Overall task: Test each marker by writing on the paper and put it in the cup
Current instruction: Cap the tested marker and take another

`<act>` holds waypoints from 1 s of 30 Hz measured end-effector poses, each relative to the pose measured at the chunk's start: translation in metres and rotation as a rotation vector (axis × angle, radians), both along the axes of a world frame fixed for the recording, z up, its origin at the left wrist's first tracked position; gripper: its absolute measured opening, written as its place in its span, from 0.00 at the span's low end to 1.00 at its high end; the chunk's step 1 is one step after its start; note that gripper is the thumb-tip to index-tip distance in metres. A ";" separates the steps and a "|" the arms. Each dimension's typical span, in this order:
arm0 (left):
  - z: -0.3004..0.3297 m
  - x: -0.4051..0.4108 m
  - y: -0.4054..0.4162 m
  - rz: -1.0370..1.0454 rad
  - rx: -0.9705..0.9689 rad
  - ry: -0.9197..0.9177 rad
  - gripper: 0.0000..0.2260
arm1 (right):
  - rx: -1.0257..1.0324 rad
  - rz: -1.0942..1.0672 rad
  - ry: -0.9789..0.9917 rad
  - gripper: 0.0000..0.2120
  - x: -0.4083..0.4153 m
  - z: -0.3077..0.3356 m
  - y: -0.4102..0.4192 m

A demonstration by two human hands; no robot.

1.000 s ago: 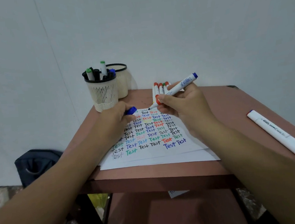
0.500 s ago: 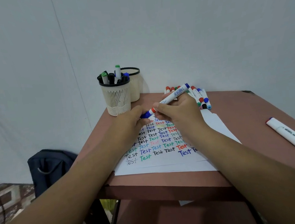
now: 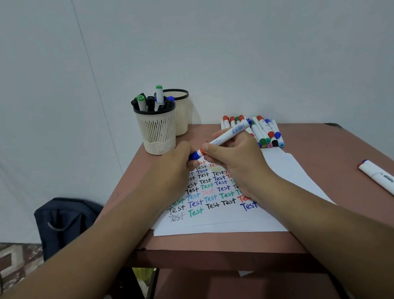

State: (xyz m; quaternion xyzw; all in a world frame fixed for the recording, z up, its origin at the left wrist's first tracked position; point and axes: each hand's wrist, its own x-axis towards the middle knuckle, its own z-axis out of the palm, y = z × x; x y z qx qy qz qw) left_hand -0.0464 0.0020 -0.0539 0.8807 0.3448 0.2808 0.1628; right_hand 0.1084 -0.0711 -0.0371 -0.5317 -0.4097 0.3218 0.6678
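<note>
At frame centre, over the paper (image 3: 223, 215) covered in rows of "Test", the right hand (image 3: 236, 160) grips the white marker (image 3: 226, 138) by its barrel while the left hand (image 3: 176, 166) pinches its blue cap (image 3: 193, 156) at the tip. This looks like the capping step. Next comes carrying the marker up and left and dropping it upright into the slotted cup (image 3: 156, 131), which is already holding several markers.

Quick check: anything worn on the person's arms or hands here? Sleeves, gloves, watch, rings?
Nothing visible. Both forearms are bare from the frame edge down to the wrists, with no sleeves in view. The left hand and right hand have no gloves, and no watch, bracelet or ring shows on the sides facing the camera.
</note>
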 end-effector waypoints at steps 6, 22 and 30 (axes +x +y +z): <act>0.001 -0.001 0.000 0.003 0.018 -0.046 0.02 | 0.008 0.051 0.104 0.10 -0.002 0.001 -0.004; 0.011 0.001 -0.003 0.062 0.030 -0.085 0.05 | 0.109 -0.499 -1.122 0.14 0.035 0.002 -0.004; 0.006 0.000 0.003 0.075 0.034 -0.168 0.13 | 0.307 -0.467 -1.616 0.08 0.038 0.001 0.012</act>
